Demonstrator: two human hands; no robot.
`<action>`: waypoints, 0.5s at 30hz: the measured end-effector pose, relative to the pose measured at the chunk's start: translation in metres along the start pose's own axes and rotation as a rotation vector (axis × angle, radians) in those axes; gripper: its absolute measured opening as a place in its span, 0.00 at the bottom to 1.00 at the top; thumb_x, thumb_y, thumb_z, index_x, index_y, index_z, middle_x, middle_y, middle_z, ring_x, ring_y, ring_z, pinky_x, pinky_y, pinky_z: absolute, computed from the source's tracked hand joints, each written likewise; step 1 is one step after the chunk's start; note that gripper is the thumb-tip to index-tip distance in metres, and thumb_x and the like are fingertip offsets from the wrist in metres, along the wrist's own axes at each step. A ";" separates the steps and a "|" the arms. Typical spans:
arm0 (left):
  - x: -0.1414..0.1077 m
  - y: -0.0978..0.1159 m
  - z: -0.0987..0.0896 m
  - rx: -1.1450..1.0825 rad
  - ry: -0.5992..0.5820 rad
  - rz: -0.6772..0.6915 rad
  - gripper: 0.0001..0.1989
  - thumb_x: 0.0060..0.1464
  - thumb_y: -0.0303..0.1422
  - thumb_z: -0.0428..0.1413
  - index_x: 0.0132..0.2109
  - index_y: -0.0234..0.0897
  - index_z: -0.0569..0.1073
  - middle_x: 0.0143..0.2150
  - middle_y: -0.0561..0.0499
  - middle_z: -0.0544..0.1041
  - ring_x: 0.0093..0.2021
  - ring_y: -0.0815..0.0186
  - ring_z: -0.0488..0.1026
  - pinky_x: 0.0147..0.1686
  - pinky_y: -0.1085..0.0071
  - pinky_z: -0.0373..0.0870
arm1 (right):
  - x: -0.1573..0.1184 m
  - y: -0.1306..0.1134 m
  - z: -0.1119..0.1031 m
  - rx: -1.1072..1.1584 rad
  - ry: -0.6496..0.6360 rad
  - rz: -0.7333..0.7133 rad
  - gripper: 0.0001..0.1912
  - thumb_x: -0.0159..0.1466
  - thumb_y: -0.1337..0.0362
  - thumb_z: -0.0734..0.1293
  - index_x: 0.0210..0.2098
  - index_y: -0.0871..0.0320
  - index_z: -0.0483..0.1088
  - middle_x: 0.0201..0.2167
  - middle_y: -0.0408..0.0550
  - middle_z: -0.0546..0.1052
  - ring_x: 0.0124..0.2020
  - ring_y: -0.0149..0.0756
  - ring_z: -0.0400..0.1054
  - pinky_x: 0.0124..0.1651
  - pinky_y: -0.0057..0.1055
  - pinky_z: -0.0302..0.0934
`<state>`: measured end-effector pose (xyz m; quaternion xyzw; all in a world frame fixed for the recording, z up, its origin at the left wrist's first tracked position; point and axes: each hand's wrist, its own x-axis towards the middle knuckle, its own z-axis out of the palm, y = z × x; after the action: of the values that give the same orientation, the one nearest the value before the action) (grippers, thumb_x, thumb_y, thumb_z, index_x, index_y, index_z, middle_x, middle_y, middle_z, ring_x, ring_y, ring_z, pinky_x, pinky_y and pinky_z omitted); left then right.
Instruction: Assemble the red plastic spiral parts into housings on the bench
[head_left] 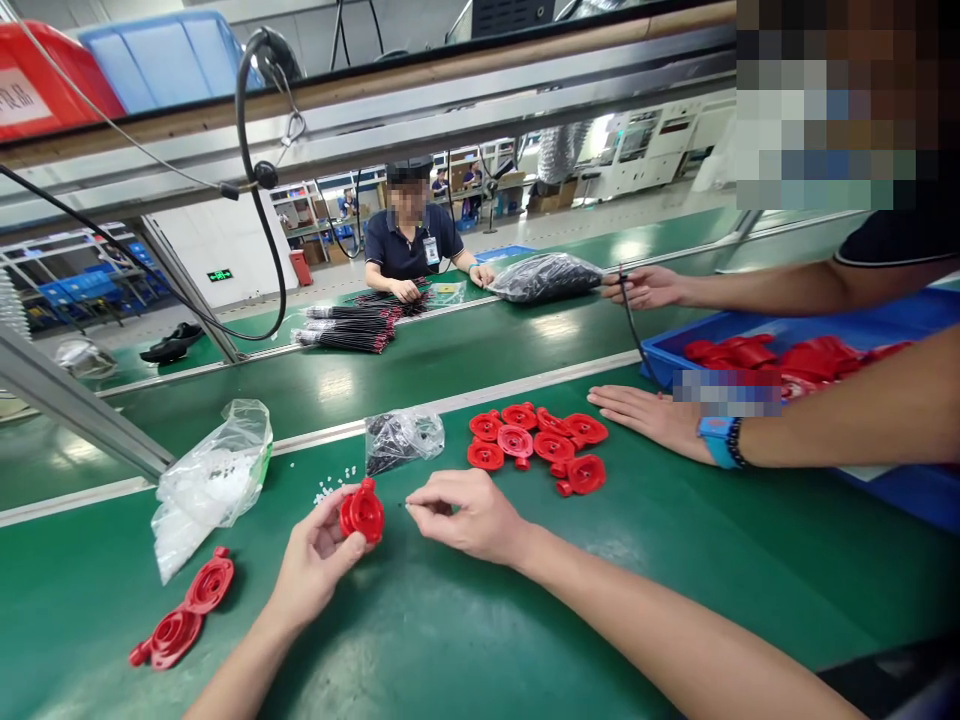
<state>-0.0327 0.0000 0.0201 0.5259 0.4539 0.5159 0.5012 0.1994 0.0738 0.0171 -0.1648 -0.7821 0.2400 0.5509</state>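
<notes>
My left hand (319,560) holds a round red plastic housing (362,513) with a short spout, its hollow face turned toward me. Just right of it, my right hand (469,515) is pinched, and a tiny pale piece (408,503) shows at the fingertips, too small to name. Small white pieces (334,485) lie scattered behind my left hand. Two more red housings (210,583) rest on the green table at the left. A group of several red housings (515,441) lies beyond my right hand.
A clear bag of white pieces (217,480) and a small bag of black parts (401,440) lie along the table's back rail. A co-worker's hand (652,420) rests at right beside a blue bin (675,345) of red parts. Another person sits across the green line.
</notes>
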 end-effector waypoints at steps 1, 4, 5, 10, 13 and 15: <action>0.000 -0.001 0.001 -0.022 -0.005 0.021 0.28 0.54 0.37 0.70 0.60 0.41 0.76 0.58 0.41 0.80 0.51 0.53 0.81 0.47 0.64 0.81 | -0.001 -0.001 0.001 0.013 0.001 0.004 0.07 0.66 0.69 0.68 0.34 0.60 0.80 0.24 0.44 0.77 0.22 0.28 0.66 0.27 0.25 0.59; -0.002 -0.006 0.009 -0.055 -0.058 0.059 0.28 0.52 0.35 0.72 0.60 0.42 0.76 0.58 0.41 0.80 0.52 0.55 0.81 0.50 0.65 0.80 | -0.004 -0.002 0.006 0.037 -0.021 -0.019 0.07 0.68 0.68 0.69 0.35 0.59 0.81 0.25 0.45 0.78 0.23 0.29 0.68 0.27 0.25 0.60; -0.004 -0.007 0.012 -0.063 -0.076 0.056 0.29 0.52 0.34 0.72 0.60 0.43 0.76 0.59 0.41 0.80 0.52 0.55 0.81 0.50 0.66 0.80 | -0.005 -0.003 0.008 0.037 -0.037 -0.029 0.07 0.69 0.67 0.69 0.36 0.59 0.81 0.26 0.45 0.79 0.24 0.29 0.69 0.27 0.25 0.61; -0.009 -0.009 0.018 -0.076 -0.091 0.053 0.28 0.53 0.33 0.71 0.60 0.44 0.75 0.60 0.42 0.79 0.53 0.54 0.81 0.50 0.63 0.80 | -0.007 -0.004 0.010 -0.015 -0.104 -0.075 0.09 0.71 0.66 0.68 0.37 0.59 0.80 0.26 0.45 0.78 0.24 0.29 0.70 0.28 0.25 0.62; -0.008 -0.009 0.017 -0.069 -0.084 0.055 0.28 0.53 0.33 0.71 0.61 0.43 0.75 0.60 0.41 0.79 0.53 0.54 0.81 0.50 0.62 0.81 | -0.007 -0.004 0.009 -0.037 -0.115 -0.104 0.10 0.72 0.66 0.67 0.36 0.59 0.79 0.26 0.45 0.78 0.24 0.29 0.70 0.27 0.26 0.61; -0.008 -0.008 0.016 -0.054 -0.077 0.052 0.29 0.53 0.32 0.71 0.61 0.41 0.74 0.60 0.40 0.80 0.52 0.54 0.81 0.50 0.63 0.81 | -0.007 -0.004 0.009 -0.065 -0.120 -0.119 0.10 0.72 0.66 0.67 0.36 0.59 0.79 0.26 0.44 0.78 0.25 0.29 0.71 0.27 0.26 0.61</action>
<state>-0.0165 -0.0079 0.0116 0.5433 0.4065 0.5200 0.5188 0.1936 0.0651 0.0119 -0.1211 -0.8295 0.1908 0.5108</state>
